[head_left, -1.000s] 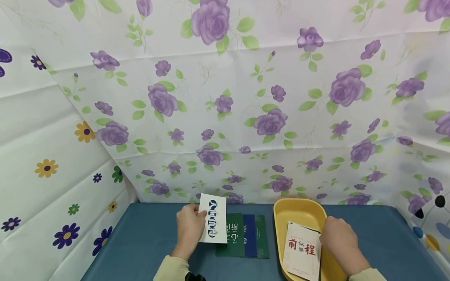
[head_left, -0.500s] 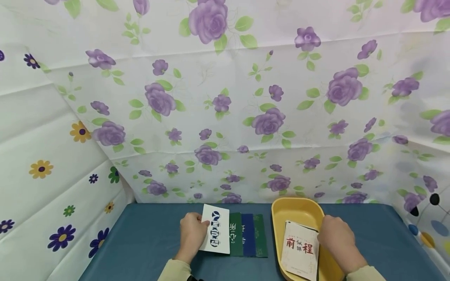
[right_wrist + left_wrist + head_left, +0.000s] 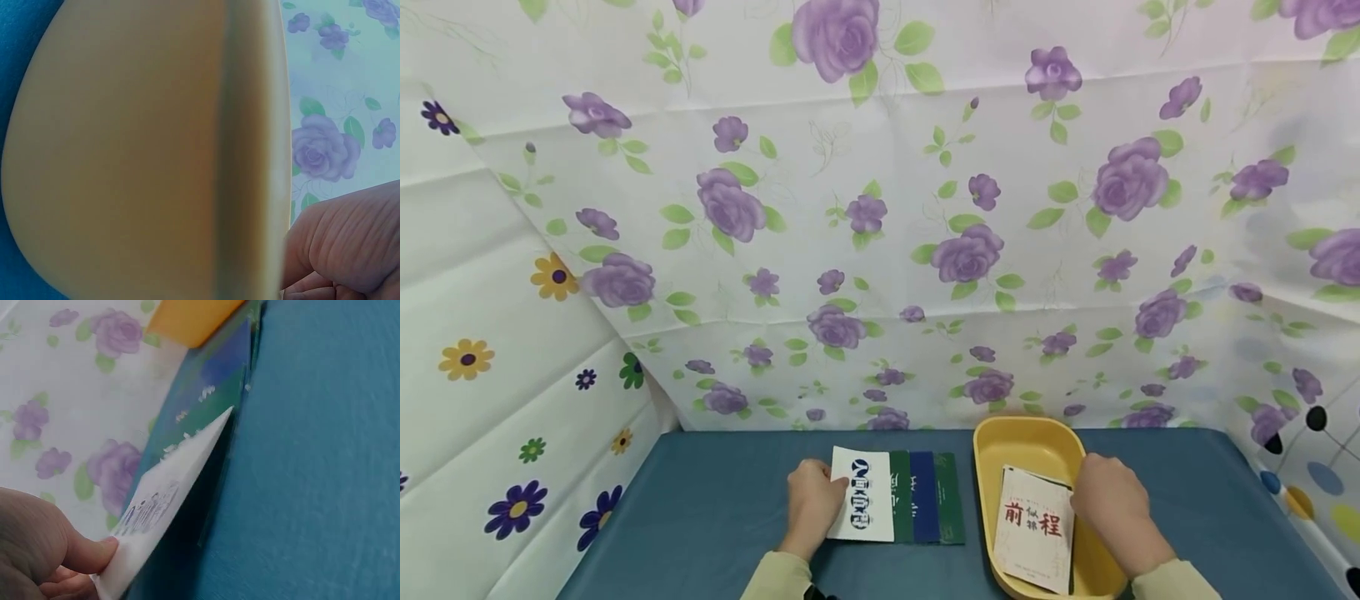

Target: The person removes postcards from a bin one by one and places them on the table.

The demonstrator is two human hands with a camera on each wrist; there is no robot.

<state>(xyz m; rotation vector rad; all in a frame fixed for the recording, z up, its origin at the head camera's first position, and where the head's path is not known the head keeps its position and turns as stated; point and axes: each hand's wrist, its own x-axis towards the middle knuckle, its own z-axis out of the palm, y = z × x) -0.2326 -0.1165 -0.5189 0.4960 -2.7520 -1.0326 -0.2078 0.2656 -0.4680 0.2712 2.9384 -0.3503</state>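
LH (image 3: 814, 505) pinches wht card (image 3: 876, 497) edge — RH (image 3: 1112, 505) grips tray (image 3: 1028, 448) rim.

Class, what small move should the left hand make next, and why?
Probably lower the left hand, laying the white rectangular card with blue print flat: it overlaps the adjacent dark green rectangular card, but its pinched end sits raised in the left wrist view.

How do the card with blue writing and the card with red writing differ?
The blue-lettered card has dark blue characters; the red-lettered card has large red ones with smaller dark ones between them.
The left hand pinches the blue-lettered card by its edge, while the red-lettered card lies inside the yellow tray.
The blue-lettered card overlaps a green card; the red-lettered card doesn't.
Both are pale and rectangular.
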